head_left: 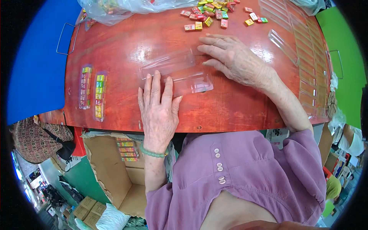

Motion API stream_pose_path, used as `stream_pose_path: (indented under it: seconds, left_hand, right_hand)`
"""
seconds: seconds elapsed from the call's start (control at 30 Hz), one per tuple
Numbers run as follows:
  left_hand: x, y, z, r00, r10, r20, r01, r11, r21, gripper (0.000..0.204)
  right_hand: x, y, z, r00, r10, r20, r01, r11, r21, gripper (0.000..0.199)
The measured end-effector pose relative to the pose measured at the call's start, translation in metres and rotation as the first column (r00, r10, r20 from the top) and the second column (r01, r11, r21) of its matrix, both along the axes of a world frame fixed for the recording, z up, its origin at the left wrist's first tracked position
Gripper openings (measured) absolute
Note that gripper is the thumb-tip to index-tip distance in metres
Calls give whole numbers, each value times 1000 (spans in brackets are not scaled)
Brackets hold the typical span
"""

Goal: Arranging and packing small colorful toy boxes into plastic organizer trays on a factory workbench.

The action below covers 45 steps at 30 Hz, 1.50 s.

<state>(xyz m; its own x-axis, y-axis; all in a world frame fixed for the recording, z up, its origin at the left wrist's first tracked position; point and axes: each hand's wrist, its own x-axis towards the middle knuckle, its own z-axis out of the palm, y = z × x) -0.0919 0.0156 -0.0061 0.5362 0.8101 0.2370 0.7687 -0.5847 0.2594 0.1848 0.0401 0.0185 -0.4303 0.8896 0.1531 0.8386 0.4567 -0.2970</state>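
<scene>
A shallow clear plastic tray (197,81), hinged or lying against a second clear half (168,63), rests on the red table in front of me. My left hand (158,105) lies flat with its fingers stretched out over the tray's left side. Just right of the tray, my right hand (237,59) hovers over or touches the table, fingers apart and nothing visible in them. Beyond it is a loose heap of small coloured boxes (209,11), red, yellow and green. Two filled trays stand at the left, one (85,87) beside the other (100,96).
A clear plastic bag (134,7) lies at the far edge. Several clear trays (312,65) line the right side, with a narrow clear one (283,46) beside them. Below the table's near edge is an open cardboard box (105,161) with packed trays inside.
</scene>
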Motion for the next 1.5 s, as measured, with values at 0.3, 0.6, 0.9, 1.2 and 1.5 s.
stream_pose_path:
  seconds: [0.3,0.6,0.9,1.2,1.5]
  left_hand:
    - [1,-14,-5,999,31,19,-31,999,17,48]
    - [4,-17,-11,996,85,34,-88,989,116,39]
    - [3,-10,-17,981,73,181,-93,990,108,34]
    - [1,-13,-9,972,4,236,-35,991,126,52]
    - [-5,-15,-11,938,188,293,-184,982,-42,46]
  right_hand:
    - [10,52,-24,971,-78,227,14,963,271,47]
    - [21,8,-21,978,-121,171,102,988,115,53]
    - [40,-47,7,997,-72,2,72,996,-49,43]
    - [137,-1,17,903,-329,-276,338,941,-16,29]
    - [191,40,13,894,-445,49,444,895,28,31]
